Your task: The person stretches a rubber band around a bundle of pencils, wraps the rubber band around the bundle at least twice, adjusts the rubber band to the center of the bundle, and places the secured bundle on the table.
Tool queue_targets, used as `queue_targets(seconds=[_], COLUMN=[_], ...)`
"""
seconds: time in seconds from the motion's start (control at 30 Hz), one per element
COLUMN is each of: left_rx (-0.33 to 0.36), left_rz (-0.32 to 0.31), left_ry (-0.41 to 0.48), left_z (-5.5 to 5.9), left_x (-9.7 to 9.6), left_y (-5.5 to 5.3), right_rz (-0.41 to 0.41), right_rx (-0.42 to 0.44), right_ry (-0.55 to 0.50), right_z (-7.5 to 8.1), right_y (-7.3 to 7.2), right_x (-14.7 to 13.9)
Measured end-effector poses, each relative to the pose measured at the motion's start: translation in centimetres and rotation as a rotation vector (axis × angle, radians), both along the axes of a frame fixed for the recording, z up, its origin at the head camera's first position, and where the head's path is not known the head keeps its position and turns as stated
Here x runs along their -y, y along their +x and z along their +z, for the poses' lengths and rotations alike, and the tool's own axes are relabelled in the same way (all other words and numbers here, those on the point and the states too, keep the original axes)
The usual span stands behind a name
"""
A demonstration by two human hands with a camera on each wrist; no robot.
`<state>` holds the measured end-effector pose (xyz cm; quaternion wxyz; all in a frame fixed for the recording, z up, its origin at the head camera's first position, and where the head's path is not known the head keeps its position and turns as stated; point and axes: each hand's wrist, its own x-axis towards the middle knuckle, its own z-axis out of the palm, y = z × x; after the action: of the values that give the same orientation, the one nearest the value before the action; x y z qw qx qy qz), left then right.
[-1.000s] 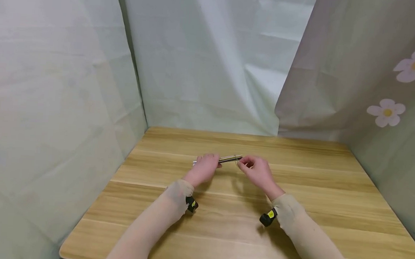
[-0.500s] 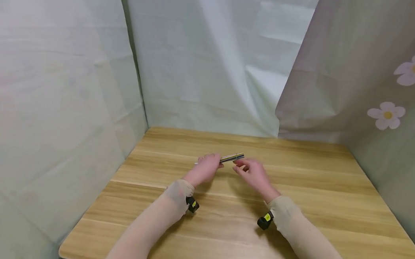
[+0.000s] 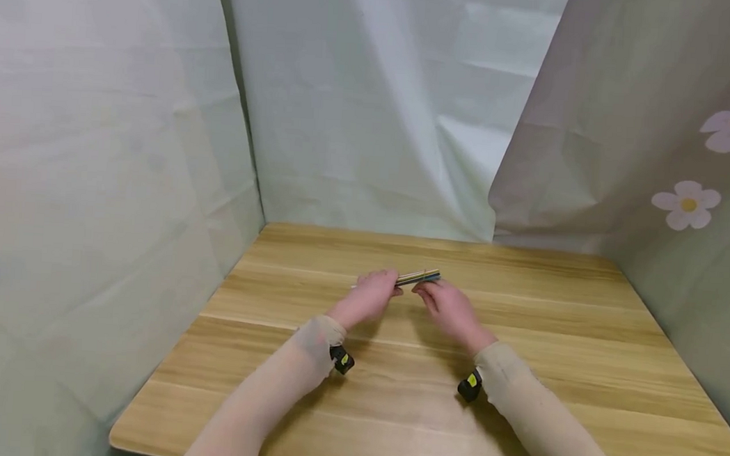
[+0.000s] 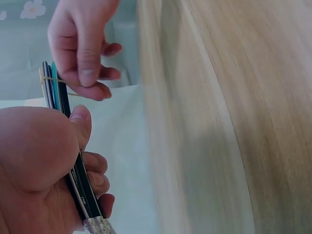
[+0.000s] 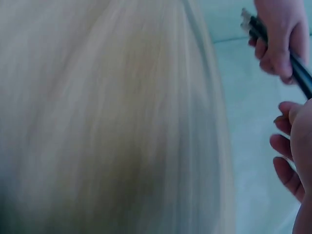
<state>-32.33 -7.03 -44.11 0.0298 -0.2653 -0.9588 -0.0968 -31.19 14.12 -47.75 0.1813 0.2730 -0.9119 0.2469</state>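
My left hand (image 3: 372, 292) grips a bundle of pencils (image 3: 408, 279) above the table, its fingers curled around the shafts. In the left wrist view the silver ends of the pencils (image 4: 78, 180) stick out below the palm, and their other ends rise past the thumb. A thin rubber band (image 4: 53, 79) loops around the upper part of the bundle. One strand of it runs to the fingertips of my right hand (image 4: 83, 48), which pinches it close beside the pencils. From the right wrist, the band is hidden and the right hand (image 5: 300, 146) shows only partly.
The wooden table (image 3: 404, 412) reaches back to a pale hanging sheet (image 3: 372, 117). Further sheeting stands at the left, and a flower-printed curtain (image 3: 570, 150) at the right. Small black cameras (image 3: 470, 386) are strapped at both wrists.
The right hand has shifted from the bundle's end to beneath it, fingers turning under the pencils. More of the pencil ends shows now. The left hand keeps its grip, moving slightly right in view.
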Motion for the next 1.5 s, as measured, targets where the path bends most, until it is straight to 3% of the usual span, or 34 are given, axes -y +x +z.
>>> queue_targets(seconds=[0.17, 0.33, 0.47, 0.57, 0.67, 0.8, 0.97, 1.07, 1.2, 1.3, 1.37, 1.43, 1.5], left_rx=[-0.046, -0.042, -0.031, -0.021, -0.014, -0.001, 0.029, 0.037, 0.042, 0.039, 0.022, 0.004, -0.026], left_rz=[-0.042, 0.032, 0.082, 0.105, 0.110, 0.102, 0.106, 0.131, 0.176, 0.188, 0.184, 0.189, 0.198], left_ry=[-0.021, -0.017, 0.011, 0.015, -0.010, -0.042, -0.044, -0.064, -0.089, -0.085, -0.078, -0.056, -0.045], left_z=[0.2, -0.1, -0.8, -1.3, -1.7, -1.9, -1.7, -1.9, -2.4, -2.4, -2.2, -2.1, -1.9], left_x=[-0.3, -0.5, -0.3, 0.1, 0.4, 0.5, 0.4, 0.4, 0.6, 1.0, 1.3, 1.5, 1.6], left_y=[-0.2, -0.4, -0.8, -1.0, -1.1, -1.0, -1.0, -1.1, -1.0, -0.7, -0.6, -0.6, -0.7], right_rz=[0.096, 0.304, 0.391, 0.427, 0.459, 0.492, 0.548, 0.599, 0.663, 0.666, 0.611, 0.518, 0.395], right_rx=[-0.079, -0.187, -0.315, -0.367, -0.345, -0.216, -0.099, -0.142, -0.286, -0.369, -0.357, -0.259, -0.087], right_ry=[0.156, 0.267, 0.279, 0.232, 0.137, 0.034, -0.008, -0.057, -0.120, -0.162, -0.219, -0.333, -0.481], right_z=[0.0, 0.6, 0.8, 0.8, 1.0, 1.2, 1.5, 1.8, 2.4, 2.6, 2.6, 2.6, 2.7], right_y=[-0.1, 0.6, 1.0, 1.2, 1.5, 1.9, 2.6, 3.0, 3.7, 4.2, 4.5, 4.6, 4.7], right_x=[-0.3, 0.3, 0.8, 0.9, 0.7, 0.6, 1.2, 1.8, 2.7, 3.3, 3.5, 3.7, 3.9])
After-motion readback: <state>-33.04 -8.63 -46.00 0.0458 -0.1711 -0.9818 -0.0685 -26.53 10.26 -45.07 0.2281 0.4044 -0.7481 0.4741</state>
